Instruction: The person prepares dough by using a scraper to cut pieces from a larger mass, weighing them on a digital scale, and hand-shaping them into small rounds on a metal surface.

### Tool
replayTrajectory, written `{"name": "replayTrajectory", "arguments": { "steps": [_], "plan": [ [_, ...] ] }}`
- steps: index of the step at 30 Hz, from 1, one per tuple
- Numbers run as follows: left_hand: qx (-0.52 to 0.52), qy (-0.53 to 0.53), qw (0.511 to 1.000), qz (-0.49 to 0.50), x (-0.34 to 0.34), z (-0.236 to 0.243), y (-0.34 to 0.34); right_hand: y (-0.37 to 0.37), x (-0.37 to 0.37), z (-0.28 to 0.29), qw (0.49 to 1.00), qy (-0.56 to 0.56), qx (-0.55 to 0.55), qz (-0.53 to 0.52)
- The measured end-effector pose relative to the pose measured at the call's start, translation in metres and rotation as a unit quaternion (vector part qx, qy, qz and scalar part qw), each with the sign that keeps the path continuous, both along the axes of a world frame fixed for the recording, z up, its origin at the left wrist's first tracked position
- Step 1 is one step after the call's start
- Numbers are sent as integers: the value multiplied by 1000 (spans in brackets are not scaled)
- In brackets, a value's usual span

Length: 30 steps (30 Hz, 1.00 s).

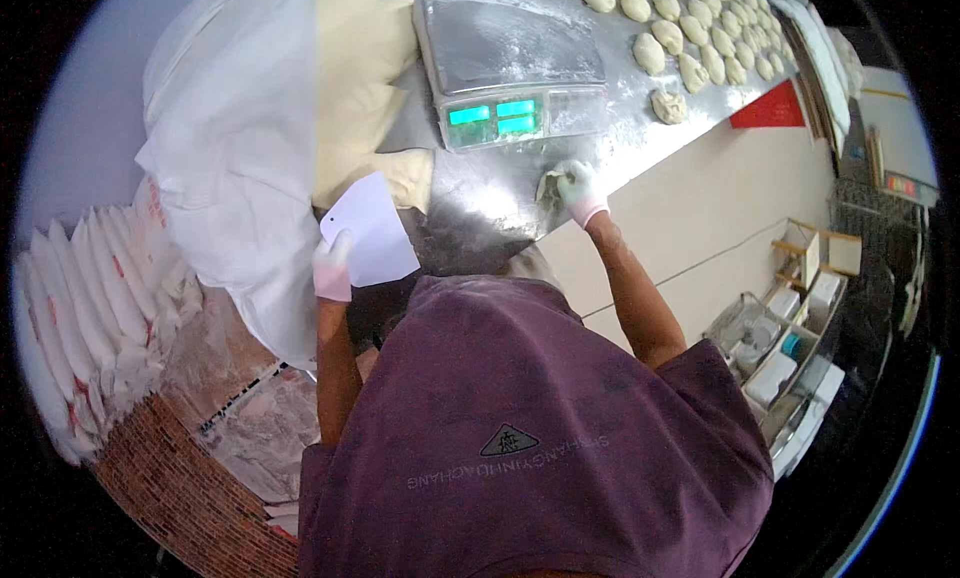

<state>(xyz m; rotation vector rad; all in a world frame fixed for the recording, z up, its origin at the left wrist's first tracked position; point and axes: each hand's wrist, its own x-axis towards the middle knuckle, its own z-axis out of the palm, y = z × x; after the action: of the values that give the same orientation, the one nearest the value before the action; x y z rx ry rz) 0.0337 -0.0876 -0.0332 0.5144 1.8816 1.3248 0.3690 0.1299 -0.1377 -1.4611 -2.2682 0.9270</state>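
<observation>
Head view: my left hand [333, 266] grips a white dough scraper [372, 230], below-left of the digital scale [512, 53]; below the scale's right end, my right hand [582, 190] curls, on what I cannot tell.

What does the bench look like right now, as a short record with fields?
Left hand: gloved, holding a white scraper
Right hand: gloved, over the metal table; small thing at it, kind unclear
Scale: display lit green
Dough mass: left of scale, white cloth along its left side
Dough pieces: many, right of scale
</observation>
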Motion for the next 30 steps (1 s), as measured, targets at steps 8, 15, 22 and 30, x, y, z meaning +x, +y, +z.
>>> {"name": "replayTrajectory", "arguments": {
  "steps": [8,15,22,30],
  "plan": [
    [-50,-56,997,-23,6,0,18,-34,-27,9,993,-109,24,-37],
    [-52,-18,998,-25,0,-5,4,2,-23,-5,988,-68,97,-97],
    [-45,120,991,-24,-29,2,-6,-25,-89,15,998,-67,-3,2],
    [-182,352,890,-225,-50,4,58,-51,-169,5,970,126,-170,123]
  ]
}}
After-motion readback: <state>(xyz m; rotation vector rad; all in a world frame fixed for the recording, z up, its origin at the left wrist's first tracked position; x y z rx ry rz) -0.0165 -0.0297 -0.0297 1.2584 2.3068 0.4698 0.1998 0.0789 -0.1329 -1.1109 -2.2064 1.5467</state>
